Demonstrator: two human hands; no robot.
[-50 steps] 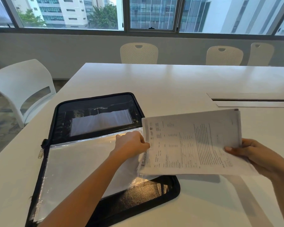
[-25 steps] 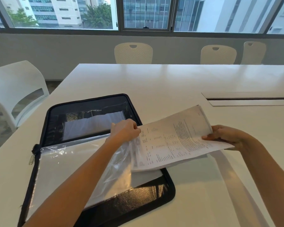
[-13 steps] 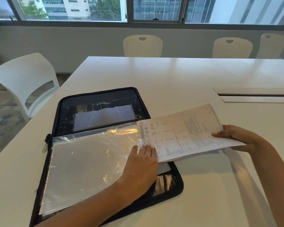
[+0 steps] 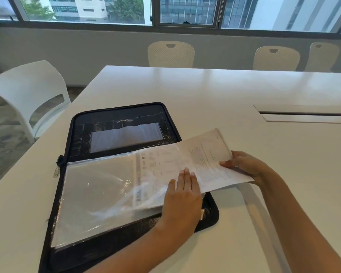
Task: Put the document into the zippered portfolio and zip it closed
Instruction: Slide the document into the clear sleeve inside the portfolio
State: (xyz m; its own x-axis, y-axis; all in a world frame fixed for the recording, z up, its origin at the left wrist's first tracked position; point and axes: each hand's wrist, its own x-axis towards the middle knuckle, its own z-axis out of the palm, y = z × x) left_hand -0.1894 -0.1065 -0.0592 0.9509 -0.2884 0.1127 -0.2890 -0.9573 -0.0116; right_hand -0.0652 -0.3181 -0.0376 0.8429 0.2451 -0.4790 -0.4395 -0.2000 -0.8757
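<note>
A black zippered portfolio (image 4: 114, 117) lies open on the white table, its zipper pull (image 4: 56, 171) at the left hinge. A clear plastic sleeve (image 4: 95, 194) covers the near half. The printed document (image 4: 205, 160) sits partly inside the sleeve's right edge, with its right part sticking out. My left hand (image 4: 182, 196) lies flat, fingers spread, on the sleeve's opening over the paper. My right hand (image 4: 244, 164) pinches the document's right edge.
The white table (image 4: 205, 91) has a cable slot (image 4: 305, 114) at the right. A white chair (image 4: 30, 91) stands at the left edge, and more chairs (image 4: 170, 54) line the far side under the windows.
The document has slid leftward into the sleeve. My left hand let go of the lifted sleeve edge and now presses it flat. My right hand moved left with the paper.
</note>
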